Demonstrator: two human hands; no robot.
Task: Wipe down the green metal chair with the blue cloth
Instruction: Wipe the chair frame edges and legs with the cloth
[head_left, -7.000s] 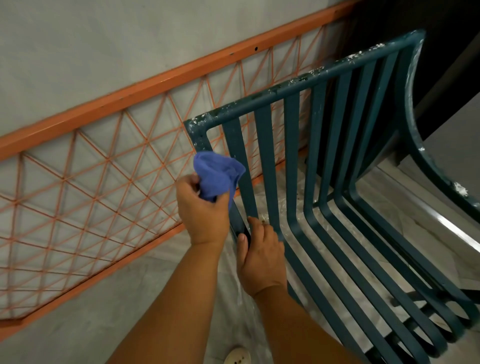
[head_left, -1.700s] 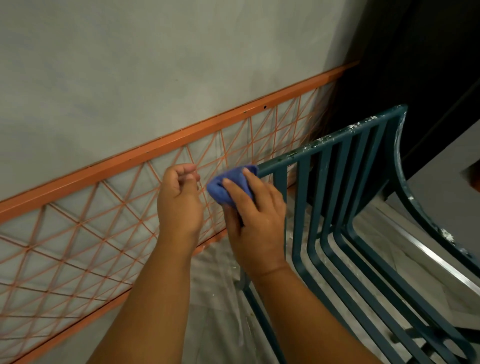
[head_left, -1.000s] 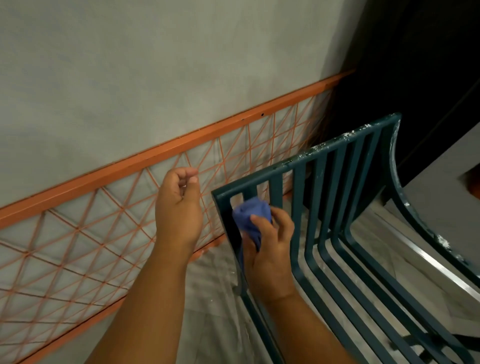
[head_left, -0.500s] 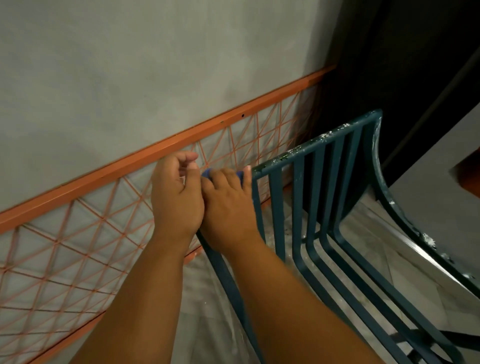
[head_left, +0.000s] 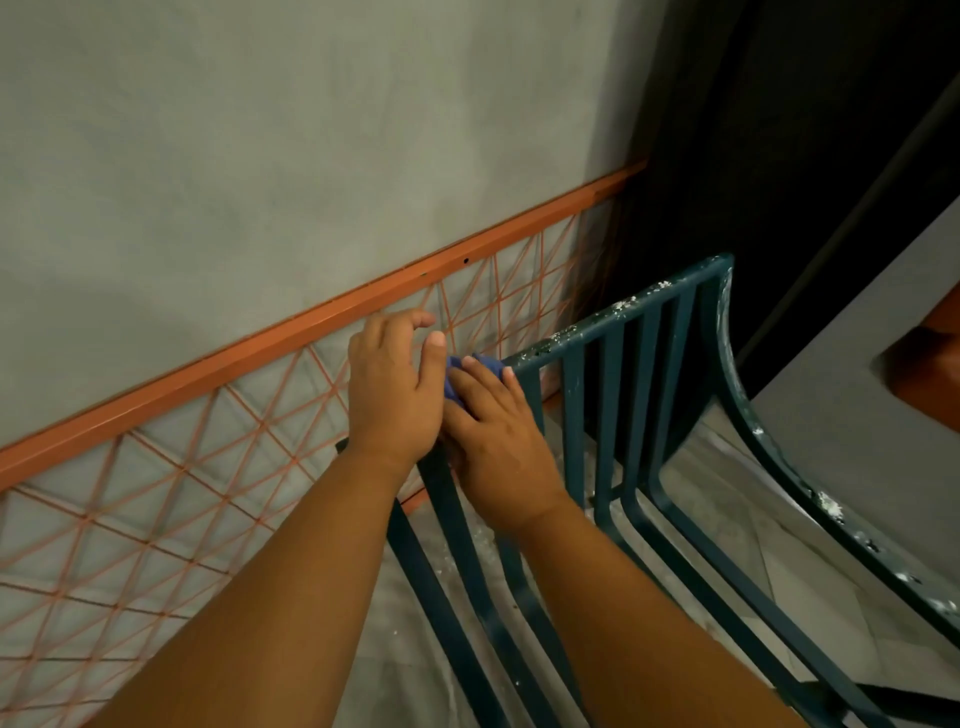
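Observation:
The green metal chair (head_left: 644, 332) has a slatted back and seat, with white specks along its top rail and right side. Its left top corner is hidden under my hands. The blue cloth (head_left: 467, 371) shows only as a small patch between them. My right hand (head_left: 493, 431) lies flat on the cloth and presses it against that corner. My left hand (head_left: 392, 389) sits right beside it on the left, touching it, thumb against the cloth and fingers loosely curled toward the wall.
An orange metal rail with wire lattice (head_left: 311, 322) runs along the grey wall just behind the chair. A dark doorway (head_left: 779, 156) is at the upper right. Pale floor tiles (head_left: 727, 493) show through the slats.
My hands stay together at the chair's left top corner. My left hand's fingers have loosened and more blue cloth shows between the hands. The view has shifted slightly.

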